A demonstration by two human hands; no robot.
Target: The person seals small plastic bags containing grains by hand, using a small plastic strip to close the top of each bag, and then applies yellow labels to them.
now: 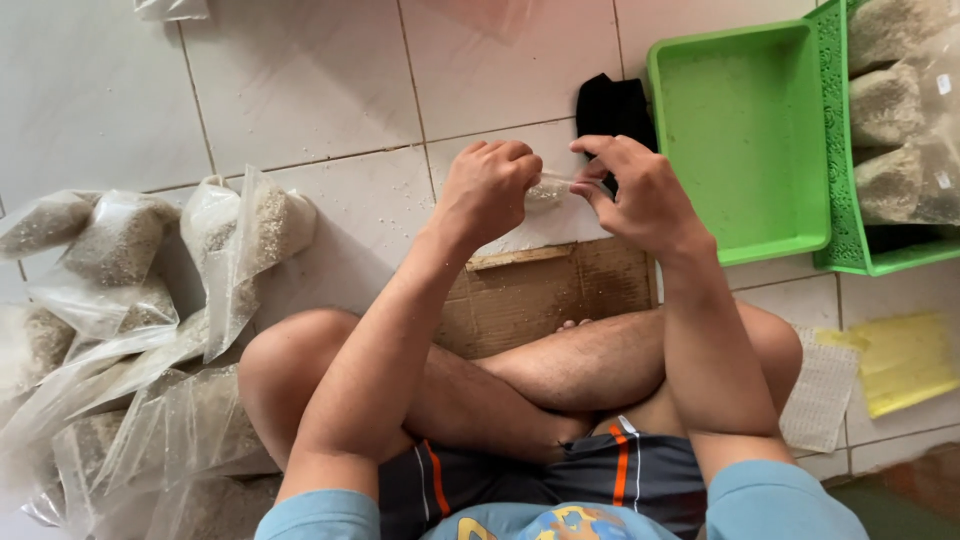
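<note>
Both hands pinch one small clear bag (pixel 547 190) of pale grain: left hand (pixel 490 190) in a closed fist grip, right hand (pixel 635 195) by fingertips. More filled bags (pixel 120 250) lie on the floor at the person's left; a green tray (pixel 740 230) sits at the right.

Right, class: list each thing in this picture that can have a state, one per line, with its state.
Left hand: closed on the small bag.
Right hand: pinching the small bag's top.
Small bag: held up between both hands, grain inside.
Green tray: empty but for specks.
Green basket: holds filled bags.
Bags at left: filled, piled loose on the floor.
</note>
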